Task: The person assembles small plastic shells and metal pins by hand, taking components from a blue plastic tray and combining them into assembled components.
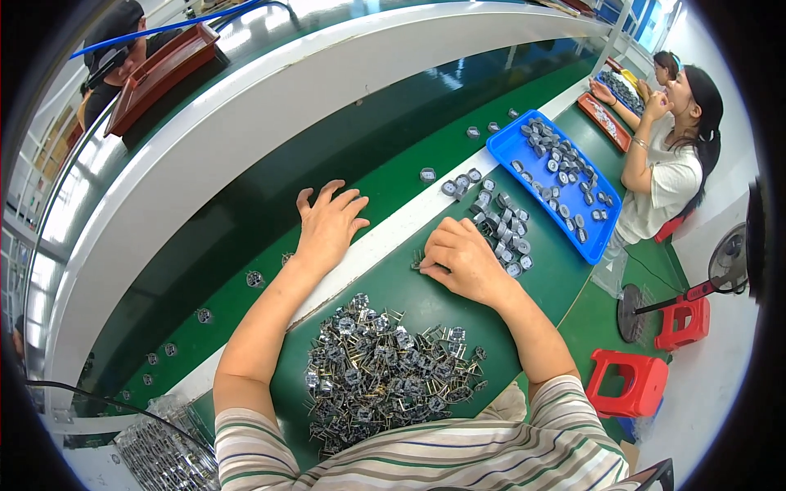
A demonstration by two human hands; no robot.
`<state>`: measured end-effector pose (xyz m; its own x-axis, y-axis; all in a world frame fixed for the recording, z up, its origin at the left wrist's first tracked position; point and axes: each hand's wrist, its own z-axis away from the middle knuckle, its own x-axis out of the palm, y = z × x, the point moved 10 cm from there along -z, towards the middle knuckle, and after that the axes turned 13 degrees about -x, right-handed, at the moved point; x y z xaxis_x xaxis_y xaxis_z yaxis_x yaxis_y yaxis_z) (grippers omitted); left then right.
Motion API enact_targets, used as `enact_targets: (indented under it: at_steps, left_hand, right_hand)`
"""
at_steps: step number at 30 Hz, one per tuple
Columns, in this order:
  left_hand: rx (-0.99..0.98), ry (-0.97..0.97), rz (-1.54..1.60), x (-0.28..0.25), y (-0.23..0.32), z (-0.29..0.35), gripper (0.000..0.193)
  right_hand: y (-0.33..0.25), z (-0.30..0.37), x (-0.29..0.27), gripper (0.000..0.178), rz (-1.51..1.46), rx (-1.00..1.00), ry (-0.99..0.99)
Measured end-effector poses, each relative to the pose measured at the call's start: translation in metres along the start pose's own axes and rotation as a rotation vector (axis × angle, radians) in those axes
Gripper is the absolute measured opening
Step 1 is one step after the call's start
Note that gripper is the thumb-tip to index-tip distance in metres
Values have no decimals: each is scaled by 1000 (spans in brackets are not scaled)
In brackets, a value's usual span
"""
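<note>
My left hand (327, 225) is over the green conveyor belt, fingers spread and curved, with nothing visible in them. My right hand (465, 260) is closed, with thumb and forefinger pinched at a small pinned electronic part (416, 260) above the green work table (377, 286). Just right of that hand lies a cluster of round grey housings (512, 233). A large heap of loose pinned parts (385, 372) lies on the table between my forearms. Several similar small parts (255, 279) sit on the belt, some of them beside my left forearm.
A blue tray (604, 237) of grey housings stands at the right. Beyond it are a red-brown tray (604, 121) and two co-workers (675, 164). Red stools (630, 383) and a fan (725, 258) stand on the right. A white ledge (360, 252) separates belt and table. Another person (123, 57) is far left.
</note>
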<state>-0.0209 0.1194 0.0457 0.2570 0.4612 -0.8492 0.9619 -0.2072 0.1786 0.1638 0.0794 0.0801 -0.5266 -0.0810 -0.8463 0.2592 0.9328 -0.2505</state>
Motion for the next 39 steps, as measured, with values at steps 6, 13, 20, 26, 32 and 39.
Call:
enact_targets:
  at_steps: [6,13,20,26,32,39]
  left_hand:
    - [38,71,121,-28,16,1,33]
    - [30,-315,550,-2,68,25,46]
    - [-65,-183,394,-11,66,22,57]
    - [-47,-264,403,-2,63,25,42]
    - [-13,-268,437,0,64,24,39]
    - [-2,-256,431,-1,65,25,36]
  right_hand:
    - [7,2,7,15,-169,119,-18]
    - [21,8,13,13,-44,137,23]
    - [36,11,10,7,-134,213,234]
    - [31,2,22,9,-145,167,219]
    - [21,-4,17,11,-4,85,210]
    - [14,-5,21,15,26,51,191]
